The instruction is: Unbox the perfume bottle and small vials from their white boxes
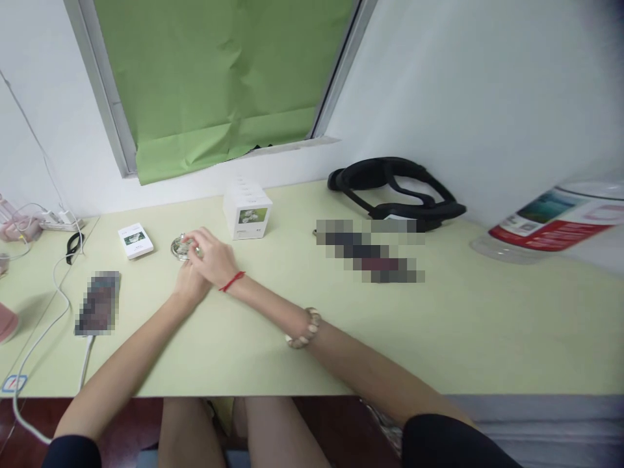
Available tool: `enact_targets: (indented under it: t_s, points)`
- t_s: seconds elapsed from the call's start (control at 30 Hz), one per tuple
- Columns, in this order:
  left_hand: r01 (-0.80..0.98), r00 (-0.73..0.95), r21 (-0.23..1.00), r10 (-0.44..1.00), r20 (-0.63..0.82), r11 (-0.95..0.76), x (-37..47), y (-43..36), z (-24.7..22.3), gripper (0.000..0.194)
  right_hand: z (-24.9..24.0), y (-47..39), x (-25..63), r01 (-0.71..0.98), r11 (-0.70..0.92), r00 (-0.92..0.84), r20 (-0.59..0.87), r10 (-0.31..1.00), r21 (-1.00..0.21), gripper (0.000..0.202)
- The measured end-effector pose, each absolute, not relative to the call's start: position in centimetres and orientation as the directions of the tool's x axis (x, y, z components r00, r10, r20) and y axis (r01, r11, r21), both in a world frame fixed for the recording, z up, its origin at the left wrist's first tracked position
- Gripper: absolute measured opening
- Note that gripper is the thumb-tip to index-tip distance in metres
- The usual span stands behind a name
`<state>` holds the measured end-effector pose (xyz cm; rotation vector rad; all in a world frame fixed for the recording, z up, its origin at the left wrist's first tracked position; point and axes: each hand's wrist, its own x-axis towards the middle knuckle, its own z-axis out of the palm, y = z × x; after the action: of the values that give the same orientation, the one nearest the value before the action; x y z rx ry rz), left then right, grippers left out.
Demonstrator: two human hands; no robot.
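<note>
A small round shiny object (pixel 179 249), silvery with a clear or metallic rim, lies on the table at my fingertips; its kind is hard to make out. My right hand (pixel 215 256), with a red string at the wrist, crosses over my left. Its fingers are bent close together at the round object, and a tiny shiny bit shows between them. Underneath, my left hand (pixel 191 283) reaches toward the same object, its fingers mostly covered by my right hand. A flat white box (pixel 135 241) with a picture lies to the left, and a row of white boxes (pixel 247 213) stands to the right.
On the left are a blurred-out phone (pixel 99 304) on a white cable, a black band (pixel 74 248), a power strip (pixel 61 222) and a pink cup (pixel 6 324). Rightward lie a black headset strap (pixel 397 188), a pixelated item (pixel 370 252) and a large plastic bottle (pixel 556 218).
</note>
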<state>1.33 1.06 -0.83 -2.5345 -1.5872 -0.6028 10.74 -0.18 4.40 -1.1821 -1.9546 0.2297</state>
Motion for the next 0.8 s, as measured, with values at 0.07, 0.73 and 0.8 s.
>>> enact_targets:
  t_s: [0.07,0.73,0.8]
  points:
    - [0.876,0.412,0.11,0.847,0.337,-0.469,1.1,0.8,-0.5,0.029,3.3,0.9,13.5,0.709,0.459,-0.125,0.545,0.829,-0.535,0.027]
    - [0.887,0.427,0.009,0.827,0.366,-0.462,1.6,-0.7,0.5,0.018,-0.5,2.7,16.9,0.739,0.35,-0.131,0.387,0.913,-0.575,0.038]
    - [0.89,0.424,0.014,0.836,0.348,-0.457,1.6,-0.7,0.4,0.02,-0.5,2.8,16.9,0.743,0.357,-0.145,0.385,0.912,-0.567,0.037]
